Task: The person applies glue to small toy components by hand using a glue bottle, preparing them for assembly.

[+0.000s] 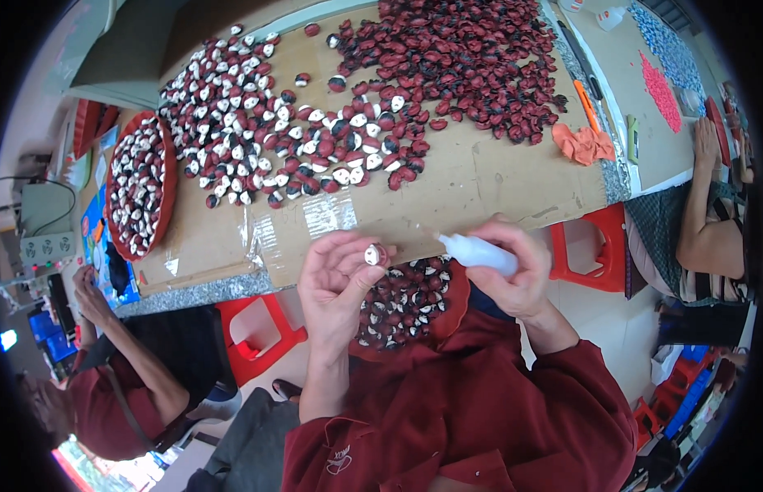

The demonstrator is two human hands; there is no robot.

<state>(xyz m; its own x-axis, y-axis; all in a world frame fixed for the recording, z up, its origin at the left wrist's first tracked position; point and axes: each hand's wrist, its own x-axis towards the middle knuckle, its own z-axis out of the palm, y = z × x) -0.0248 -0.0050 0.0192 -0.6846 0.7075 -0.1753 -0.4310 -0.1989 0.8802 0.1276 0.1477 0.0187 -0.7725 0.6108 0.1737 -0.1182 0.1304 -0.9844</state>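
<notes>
Between the thumb and fingers of my left hand (pixel 331 271) is a small round doll-head-like piece (pixel 372 255), white in front and dark red around. My right hand (pixel 525 275) is wrapped round a white squeeze bottle (pixel 485 255). The bottle's thin nozzle points left toward the piece, with a gap between them. Below both hands, a red bowl (pixel 459 307) at my lap holds many dark red, black and white pieces (pixel 402 303). My forearms hide part of its rim.
Cardboard (pixel 496 184) covers the table, bearing white-faced pieces (pixel 226 123) and a heap of dark red shells (pixel 472 57). A red basket (pixel 167 205) stands left. An orange cloth (pixel 582 145) and orange knife (pixel 585 105) lie right. People work at both sides; red stools (pixel 590 250) stand below.
</notes>
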